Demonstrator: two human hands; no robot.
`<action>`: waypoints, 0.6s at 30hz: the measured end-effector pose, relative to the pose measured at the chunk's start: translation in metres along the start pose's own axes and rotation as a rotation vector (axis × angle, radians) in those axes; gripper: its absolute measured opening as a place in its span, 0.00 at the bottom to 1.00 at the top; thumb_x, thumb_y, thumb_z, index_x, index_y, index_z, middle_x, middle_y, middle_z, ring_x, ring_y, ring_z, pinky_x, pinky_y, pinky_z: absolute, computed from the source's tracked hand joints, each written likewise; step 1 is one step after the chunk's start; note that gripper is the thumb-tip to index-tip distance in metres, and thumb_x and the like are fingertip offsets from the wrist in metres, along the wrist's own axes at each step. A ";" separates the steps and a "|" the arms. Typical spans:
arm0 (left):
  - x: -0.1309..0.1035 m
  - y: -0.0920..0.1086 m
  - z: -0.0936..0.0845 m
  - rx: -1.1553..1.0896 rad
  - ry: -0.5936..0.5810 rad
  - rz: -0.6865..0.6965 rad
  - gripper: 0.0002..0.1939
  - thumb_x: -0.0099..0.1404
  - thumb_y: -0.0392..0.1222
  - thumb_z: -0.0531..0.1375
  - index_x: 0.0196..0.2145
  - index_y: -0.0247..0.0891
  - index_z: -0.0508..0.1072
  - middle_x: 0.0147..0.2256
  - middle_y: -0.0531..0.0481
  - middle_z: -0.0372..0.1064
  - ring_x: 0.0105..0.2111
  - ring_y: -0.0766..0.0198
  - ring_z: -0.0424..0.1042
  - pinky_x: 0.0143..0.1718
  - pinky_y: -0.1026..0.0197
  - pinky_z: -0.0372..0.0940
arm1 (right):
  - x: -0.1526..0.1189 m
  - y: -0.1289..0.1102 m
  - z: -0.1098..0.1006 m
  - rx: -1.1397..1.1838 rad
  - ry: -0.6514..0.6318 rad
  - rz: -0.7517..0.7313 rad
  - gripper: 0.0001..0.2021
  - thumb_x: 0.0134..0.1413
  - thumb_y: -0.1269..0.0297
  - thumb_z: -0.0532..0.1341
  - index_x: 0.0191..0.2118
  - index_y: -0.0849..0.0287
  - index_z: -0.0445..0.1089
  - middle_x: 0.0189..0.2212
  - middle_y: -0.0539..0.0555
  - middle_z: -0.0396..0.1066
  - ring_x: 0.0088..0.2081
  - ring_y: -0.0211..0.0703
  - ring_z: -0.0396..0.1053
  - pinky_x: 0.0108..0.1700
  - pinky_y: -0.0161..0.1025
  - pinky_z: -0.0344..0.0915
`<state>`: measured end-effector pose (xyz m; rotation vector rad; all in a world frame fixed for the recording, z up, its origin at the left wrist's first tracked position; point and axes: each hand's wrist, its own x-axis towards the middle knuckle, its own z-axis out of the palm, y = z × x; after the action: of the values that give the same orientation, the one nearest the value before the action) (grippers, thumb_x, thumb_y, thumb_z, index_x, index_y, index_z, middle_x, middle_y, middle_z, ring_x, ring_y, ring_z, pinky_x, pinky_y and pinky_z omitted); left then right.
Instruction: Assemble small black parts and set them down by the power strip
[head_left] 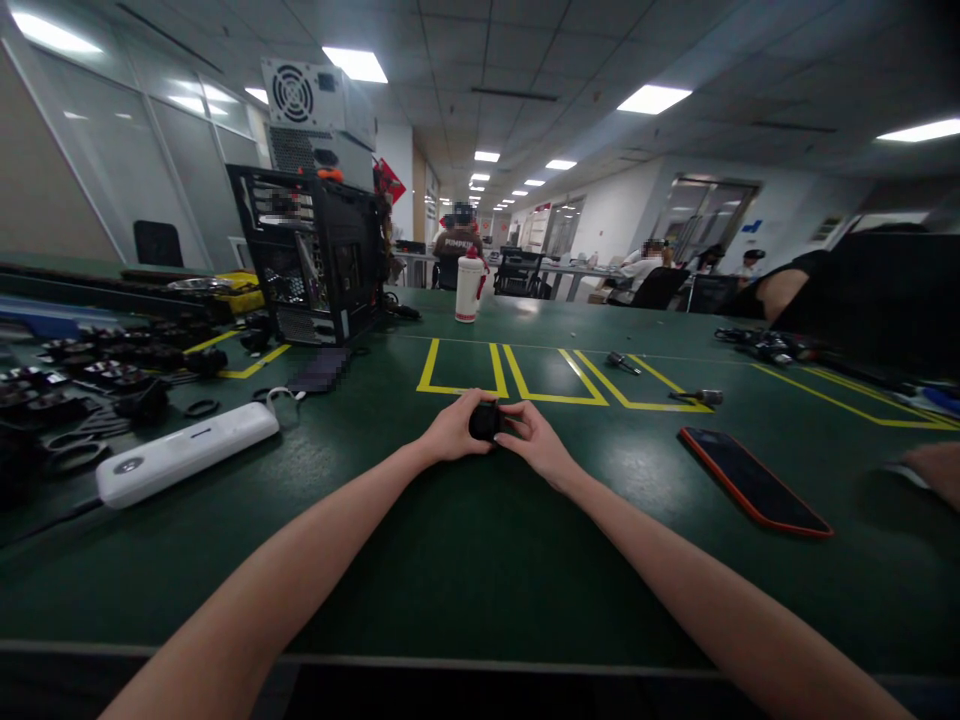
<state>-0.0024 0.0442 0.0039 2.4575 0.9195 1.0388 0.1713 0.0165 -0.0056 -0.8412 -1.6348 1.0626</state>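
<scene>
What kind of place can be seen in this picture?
It looks like an office-style workshop: a computer case and many small black parts sit on a green table marked with yellow tape.

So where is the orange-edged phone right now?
In the head view, the orange-edged phone lies on the green table to the right of the person's right hand, just on the near side of the yellow tape.

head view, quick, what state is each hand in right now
Left hand: closed, holding a small black part.
Right hand: curled at the part's side; whether gripping cannot be told.
</scene>
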 end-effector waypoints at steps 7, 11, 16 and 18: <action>0.000 -0.001 0.001 0.003 0.008 0.009 0.30 0.44 0.40 0.63 0.46 0.41 0.57 0.42 0.49 0.61 0.43 0.58 0.63 0.43 0.57 0.60 | 0.001 0.000 0.001 0.013 0.042 0.030 0.11 0.45 0.63 0.60 0.36 0.56 0.62 0.36 0.50 0.66 0.42 0.41 0.66 0.49 0.45 0.61; 0.000 0.002 0.000 -0.006 0.002 -0.004 0.30 0.44 0.39 0.63 0.45 0.40 0.58 0.42 0.49 0.61 0.43 0.57 0.63 0.43 0.56 0.60 | 0.001 -0.003 0.000 -0.010 0.035 0.042 0.16 0.45 0.64 0.59 0.43 0.55 0.61 0.42 0.51 0.65 0.45 0.42 0.64 0.51 0.45 0.59; 0.000 0.002 -0.001 -0.015 -0.010 -0.027 0.30 0.44 0.38 0.63 0.45 0.40 0.58 0.43 0.49 0.61 0.44 0.56 0.63 0.44 0.55 0.60 | -0.002 -0.005 0.002 0.001 -0.008 0.039 0.17 0.42 0.67 0.61 0.41 0.55 0.61 0.44 0.52 0.63 0.47 0.43 0.64 0.51 0.45 0.60; 0.000 0.001 0.000 -0.020 -0.004 -0.019 0.30 0.44 0.38 0.63 0.46 0.40 0.58 0.44 0.48 0.61 0.44 0.56 0.63 0.44 0.55 0.59 | -0.002 -0.004 0.003 0.010 0.007 0.026 0.17 0.41 0.67 0.62 0.40 0.55 0.61 0.44 0.51 0.63 0.46 0.43 0.64 0.50 0.44 0.61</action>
<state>-0.0018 0.0433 0.0047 2.4293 0.9244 1.0312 0.1693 0.0125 -0.0030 -0.8604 -1.6159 1.0838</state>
